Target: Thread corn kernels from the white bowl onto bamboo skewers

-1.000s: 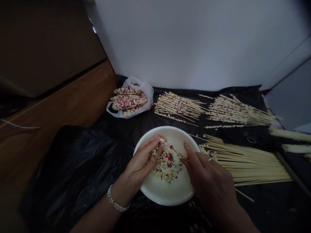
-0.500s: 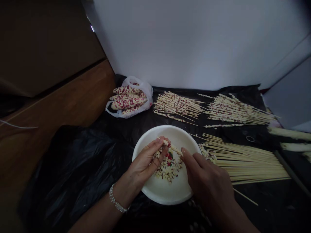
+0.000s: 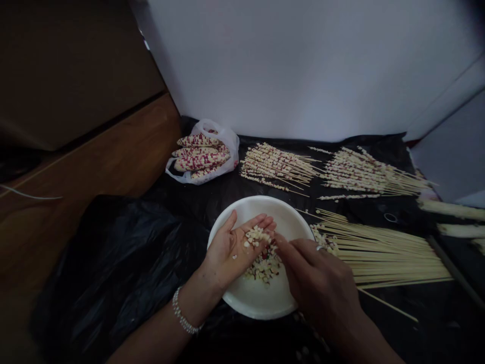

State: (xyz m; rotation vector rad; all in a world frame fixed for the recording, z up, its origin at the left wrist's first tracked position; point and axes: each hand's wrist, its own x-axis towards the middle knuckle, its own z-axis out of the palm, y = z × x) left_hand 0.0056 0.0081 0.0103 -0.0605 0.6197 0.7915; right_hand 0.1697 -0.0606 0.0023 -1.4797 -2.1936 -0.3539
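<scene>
My left hand is palm up over the white bowl, its fingers stretched out and thumb apart. Loose corn kernels lie on that palm. Close to its fingertips, my right hand has its thumb and forefinger pinched together. A skewer seems to run from that pinch toward the kernels, though most of it is hidden. More kernels, pale and dark red, lie in the bowl around something red and green.
Corn cobs fill a white plastic bag at the back left. Two piles of kernel-threaded skewers lie behind the bowl. Bare skewers and bare cobs are on the right. Black plastic covers the left.
My left hand has opened from a pinch on the threaded skewer into a flat palm with kernels on it. My right hand has shifted slightly left and down.
</scene>
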